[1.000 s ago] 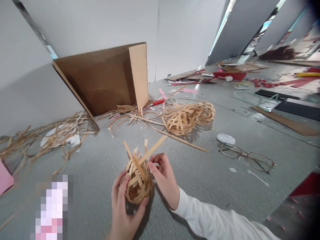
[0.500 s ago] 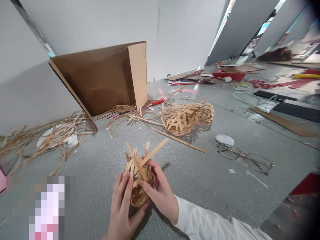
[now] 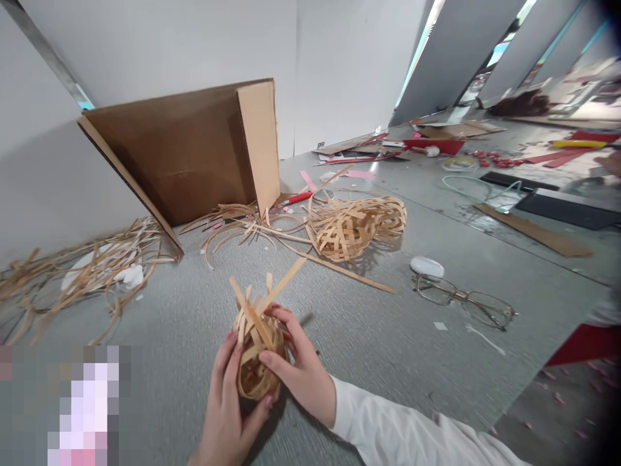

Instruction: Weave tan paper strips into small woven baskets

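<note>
A small ball woven from tan bamboo strips (image 3: 255, 353) rests on the grey carpet in front of me, with several loose strip ends sticking up from its top. My left hand (image 3: 228, 404) cups it from the near left side. On its right side my right hand (image 3: 298, 369) presses, fingers laid over the weave, in a white sleeve.
A larger woven strip bundle (image 3: 352, 226) lies further back. A folded cardboard sheet (image 3: 189, 152) leans on the wall. Loose strips (image 3: 72, 275) spread at left. Eyeglasses (image 3: 460, 304) and a white oval object (image 3: 427, 266) lie at right. Craft scraps (image 3: 436, 149) litter the far floor.
My right hand left the long upright strip and came down onto the ball's right side. Both hands closed in on the ball. The view drifted a little rightward.
</note>
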`<state>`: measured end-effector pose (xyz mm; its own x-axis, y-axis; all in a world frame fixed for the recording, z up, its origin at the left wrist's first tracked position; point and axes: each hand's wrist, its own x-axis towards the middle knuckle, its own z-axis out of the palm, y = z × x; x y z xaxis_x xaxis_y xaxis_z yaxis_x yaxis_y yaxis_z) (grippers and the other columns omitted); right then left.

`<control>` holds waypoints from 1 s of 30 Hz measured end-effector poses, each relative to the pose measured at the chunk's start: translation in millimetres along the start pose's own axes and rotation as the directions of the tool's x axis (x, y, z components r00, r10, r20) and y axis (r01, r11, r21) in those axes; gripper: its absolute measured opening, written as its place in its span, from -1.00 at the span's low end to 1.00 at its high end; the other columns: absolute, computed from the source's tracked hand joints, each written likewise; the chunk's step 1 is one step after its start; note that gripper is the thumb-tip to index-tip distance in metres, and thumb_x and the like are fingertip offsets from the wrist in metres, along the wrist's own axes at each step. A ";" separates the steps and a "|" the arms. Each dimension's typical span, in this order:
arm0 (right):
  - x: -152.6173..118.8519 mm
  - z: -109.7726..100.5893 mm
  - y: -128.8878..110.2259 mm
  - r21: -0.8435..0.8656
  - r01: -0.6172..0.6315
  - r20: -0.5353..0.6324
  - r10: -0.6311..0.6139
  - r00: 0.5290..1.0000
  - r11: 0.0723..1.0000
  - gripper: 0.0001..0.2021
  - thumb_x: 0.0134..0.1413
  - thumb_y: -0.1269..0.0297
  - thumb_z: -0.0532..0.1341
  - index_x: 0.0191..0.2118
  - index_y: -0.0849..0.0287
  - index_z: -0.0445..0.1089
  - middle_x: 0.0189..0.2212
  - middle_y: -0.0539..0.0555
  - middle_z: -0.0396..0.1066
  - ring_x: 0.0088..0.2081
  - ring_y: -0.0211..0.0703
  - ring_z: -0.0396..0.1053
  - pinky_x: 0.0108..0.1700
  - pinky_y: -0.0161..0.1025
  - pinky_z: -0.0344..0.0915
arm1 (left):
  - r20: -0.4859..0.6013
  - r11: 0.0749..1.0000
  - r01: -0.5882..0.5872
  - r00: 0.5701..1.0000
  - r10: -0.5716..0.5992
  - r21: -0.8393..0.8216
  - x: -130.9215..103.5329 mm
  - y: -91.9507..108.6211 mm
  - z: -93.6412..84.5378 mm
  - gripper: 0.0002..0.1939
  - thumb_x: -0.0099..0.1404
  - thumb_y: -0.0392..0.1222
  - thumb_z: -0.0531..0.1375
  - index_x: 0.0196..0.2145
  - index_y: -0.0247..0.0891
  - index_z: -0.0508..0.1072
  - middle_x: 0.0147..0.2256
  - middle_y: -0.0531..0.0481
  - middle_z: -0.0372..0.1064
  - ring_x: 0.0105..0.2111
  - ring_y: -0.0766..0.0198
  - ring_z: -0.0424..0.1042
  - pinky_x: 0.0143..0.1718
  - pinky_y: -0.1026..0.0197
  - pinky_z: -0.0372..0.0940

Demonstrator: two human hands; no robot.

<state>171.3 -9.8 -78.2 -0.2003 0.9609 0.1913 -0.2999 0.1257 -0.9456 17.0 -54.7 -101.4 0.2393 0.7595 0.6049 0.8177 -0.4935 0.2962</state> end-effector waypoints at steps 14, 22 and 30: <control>-0.6 -12.1 -12.1 -0.292 0.160 0.127 -0.128 0.984 0.943 -0.64 0.08 0.38 0.21 0.04 0.04 0.32 0.25 0.19 0.09 0.33 0.07 -0.08 0.26 0.10 0.05 | -0.137 0.998 0.021 0.990 -0.029 -0.065 4.2 6.9 -5.2 -0.34 0.11 -0.27 0.26 0.17 -0.25 0.18 0.04 -0.27 0.10 0.08 -0.02 0.20 0.00 -0.03 0.28; 16.3 -12.9 -33.5 -0.217 0.031 0.142 0.000 0.990 0.976 -0.84 0.01 0.31 0.31 -0.23 0.13 0.47 0.02 0.21 0.31 0.12 0.03 0.27 0.18 0.02 0.17 | -0.091 0.992 0.019 0.995 -0.031 -0.123 -1.5 5.2 -9.0 -0.43 0.16 -0.23 0.22 0.13 -0.12 0.22 0.04 -0.18 0.16 0.06 -0.01 0.22 0.01 -0.03 0.27; 23.1 -15.1 -27.2 -0.152 0.002 0.200 0.029 0.979 0.988 -0.88 -0.03 0.35 0.31 -0.29 0.16 0.46 -0.04 0.16 0.33 0.04 0.03 0.31 0.14 0.04 0.20 | -0.163 0.910 0.309 0.918 -0.362 -0.278 34.8 1.5 -27.3 -0.61 0.32 -0.22 0.11 0.10 -0.12 0.22 -0.13 -0.07 0.27 -0.16 0.21 0.35 -0.21 0.22 0.33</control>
<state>188.9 12.8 -52.0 -0.3918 0.8952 0.2125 -0.1547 0.1636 -0.9743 12.2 -40.6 -59.7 -0.1615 0.8064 0.5688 0.6723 -0.3320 0.6616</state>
